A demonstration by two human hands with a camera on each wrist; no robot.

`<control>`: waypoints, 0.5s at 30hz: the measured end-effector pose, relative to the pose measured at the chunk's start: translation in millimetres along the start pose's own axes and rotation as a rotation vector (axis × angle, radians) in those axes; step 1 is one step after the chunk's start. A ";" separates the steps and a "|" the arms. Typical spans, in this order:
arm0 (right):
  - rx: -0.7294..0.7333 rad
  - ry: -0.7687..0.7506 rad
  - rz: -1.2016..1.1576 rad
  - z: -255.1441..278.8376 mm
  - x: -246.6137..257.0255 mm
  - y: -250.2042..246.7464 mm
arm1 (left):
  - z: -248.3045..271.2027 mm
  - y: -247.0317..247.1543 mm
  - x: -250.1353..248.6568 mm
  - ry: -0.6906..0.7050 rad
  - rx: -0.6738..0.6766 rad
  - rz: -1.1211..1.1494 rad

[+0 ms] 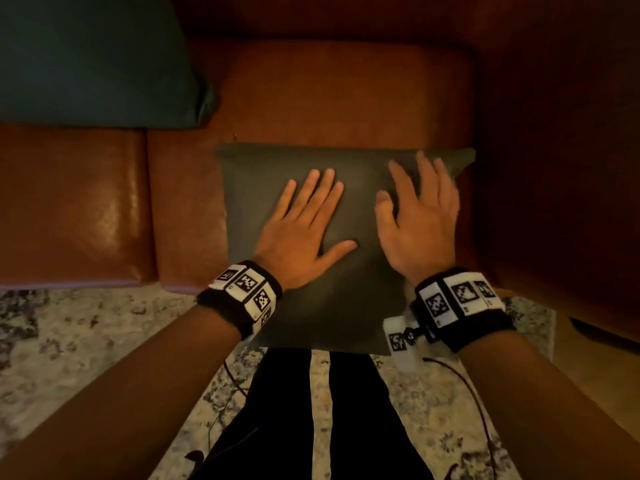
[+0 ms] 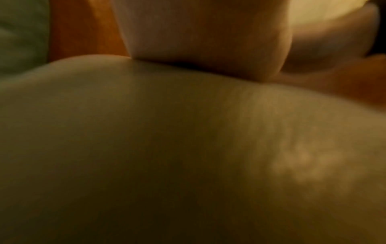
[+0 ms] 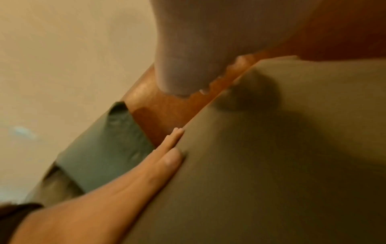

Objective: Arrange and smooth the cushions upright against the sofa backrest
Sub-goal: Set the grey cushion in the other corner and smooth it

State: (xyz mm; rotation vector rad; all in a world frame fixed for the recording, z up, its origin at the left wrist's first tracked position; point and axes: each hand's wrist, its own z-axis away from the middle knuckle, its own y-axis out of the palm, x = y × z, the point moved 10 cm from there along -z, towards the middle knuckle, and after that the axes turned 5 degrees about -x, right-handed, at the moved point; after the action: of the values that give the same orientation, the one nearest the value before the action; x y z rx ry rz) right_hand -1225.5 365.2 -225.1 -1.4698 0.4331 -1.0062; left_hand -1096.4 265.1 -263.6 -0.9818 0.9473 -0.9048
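An olive-grey cushion (image 1: pixel 346 299) lies on the brown leather sofa seat (image 1: pixel 346 98), its near edge reaching out past the seat's front. My left hand (image 1: pixel 304 230) rests flat on its middle, fingers straight. My right hand (image 1: pixel 415 216), blurred, lies flat on its right part with fingers stretched toward the far right corner. A dark teal cushion (image 1: pixel 93 57) leans at the back left. In the left wrist view the olive cushion (image 2: pixel 167 148) fills the frame under my palm (image 2: pixel 208 41). In the right wrist view the left hand's fingers (image 3: pixel 165 161) press the olive cushion (image 3: pixel 292 148).
The sofa's armrest (image 1: pixel 554 168) rises close on the right. A second seat pad (image 1: pixel 69 202) lies to the left. A patterned rug (image 1: pixel 69 341) covers the floor, with my black trouser legs (image 1: pixel 346 410) and a thin cable (image 1: pixel 474 393) on it.
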 end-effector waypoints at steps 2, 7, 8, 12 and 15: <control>0.038 -0.264 0.064 -10.1 16.6 2.4 | 5.8 7.5 8.7 -0.004 -0.025 0.003; 0.294 -0.538 0.254 -20.2 -28.8 40.0 | 13.6 20.3 9.7 0.034 -0.047 0.018; 0.316 -0.375 0.241 -30.4 -59.1 39.9 | 8.2 21.6 7.0 0.024 -0.046 0.017; 0.291 0.266 0.102 -46.7 -132.8 23.2 | -8.1 21.8 6.7 -0.019 -0.048 0.020; 0.186 -0.181 0.083 -40.9 -54.8 18.3 | -3.0 25.0 12.4 -0.011 -0.040 0.015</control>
State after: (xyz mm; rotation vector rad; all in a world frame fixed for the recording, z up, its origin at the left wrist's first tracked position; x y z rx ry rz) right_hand -1282.4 378.8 -265.0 -1.3507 0.2603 -0.8171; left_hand -1090.8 260.2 -290.6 -1.0110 0.9650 -0.8696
